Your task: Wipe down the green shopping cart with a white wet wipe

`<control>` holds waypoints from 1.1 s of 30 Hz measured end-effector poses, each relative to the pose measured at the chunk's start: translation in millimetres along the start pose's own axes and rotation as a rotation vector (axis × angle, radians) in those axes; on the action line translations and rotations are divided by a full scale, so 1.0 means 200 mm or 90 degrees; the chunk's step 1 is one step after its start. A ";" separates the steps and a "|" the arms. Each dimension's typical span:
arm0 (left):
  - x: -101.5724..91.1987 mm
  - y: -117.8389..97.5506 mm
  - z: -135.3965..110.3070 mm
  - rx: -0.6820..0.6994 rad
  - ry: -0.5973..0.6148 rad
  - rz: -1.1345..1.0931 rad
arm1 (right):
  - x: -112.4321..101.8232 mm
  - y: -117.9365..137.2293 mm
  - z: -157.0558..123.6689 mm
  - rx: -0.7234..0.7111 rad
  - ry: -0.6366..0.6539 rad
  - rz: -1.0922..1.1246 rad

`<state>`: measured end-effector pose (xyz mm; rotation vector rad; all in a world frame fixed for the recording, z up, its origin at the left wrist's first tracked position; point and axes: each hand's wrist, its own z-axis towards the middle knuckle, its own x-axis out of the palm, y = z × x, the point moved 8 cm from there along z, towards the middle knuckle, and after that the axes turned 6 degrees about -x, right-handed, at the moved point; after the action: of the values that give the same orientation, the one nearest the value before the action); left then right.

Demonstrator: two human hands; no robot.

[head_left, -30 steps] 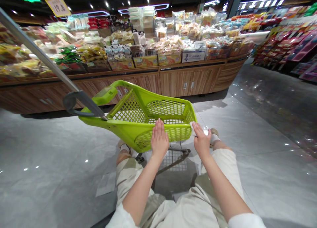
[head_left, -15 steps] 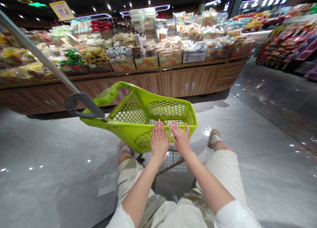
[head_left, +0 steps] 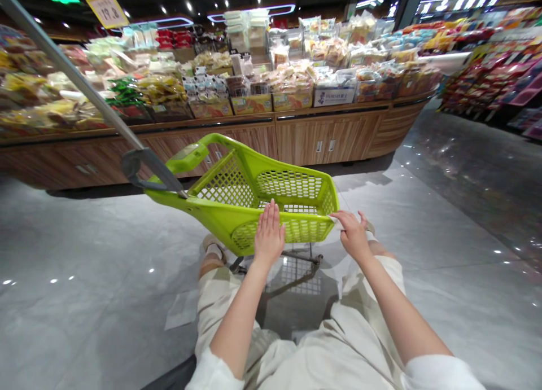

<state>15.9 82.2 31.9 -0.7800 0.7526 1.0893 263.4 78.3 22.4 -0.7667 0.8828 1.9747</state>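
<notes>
A bright green plastic shopping cart basket (head_left: 214,215) with lattice walls stands in front of me, turned sideways. My left hand (head_left: 270,235) lies flat against its near side wall, fingers straight and pointing up past the rim. At the basket's right-hand near corner, my right hand (head_left: 354,235) pinches a thin white tissue (head_left: 336,223) against the rim between thumb and fingers. Part of the tissue is hidden under the fingers. Through the lattice walls the floor shows.
A grey holder (head_left: 154,170) on the cart's left carries a long metal pole (head_left: 80,77) rising to a yellow-framed price sign (head_left: 107,11). Behind runs a wooden display counter (head_left: 302,139) heaped with packaged food. My legs straddle the cart's near side on grey tiles (head_left: 101,254).
My right hand has moved right along the near rim to the corner, carrying the tissue. My left hand stays flat on the side wall, slightly shifted left.
</notes>
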 end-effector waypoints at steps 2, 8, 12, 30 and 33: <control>0.00 0.03 0.01 0.007 0.000 -0.007 | 0.00 0.05 -0.03 0.012 -0.013 0.006; -0.01 0.22 0.11 -0.048 -0.051 -0.044 | 0.05 0.34 -0.13 -0.002 -0.002 0.047; 0.00 0.40 0.26 -0.131 -0.055 -0.046 | 0.17 0.59 -0.11 -0.041 0.021 0.099; -0.04 0.32 0.01 -0.036 0.029 -0.043 | 0.21 0.22 0.08 -0.081 0.032 -0.121; -0.01 0.26 -0.03 -0.032 0.027 -0.032 | 0.20 0.15 0.10 -0.044 0.034 -0.131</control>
<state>-36.0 90.3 22.3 -0.8625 0.7395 1.0520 215.3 97.9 12.4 -0.9166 0.7379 1.8182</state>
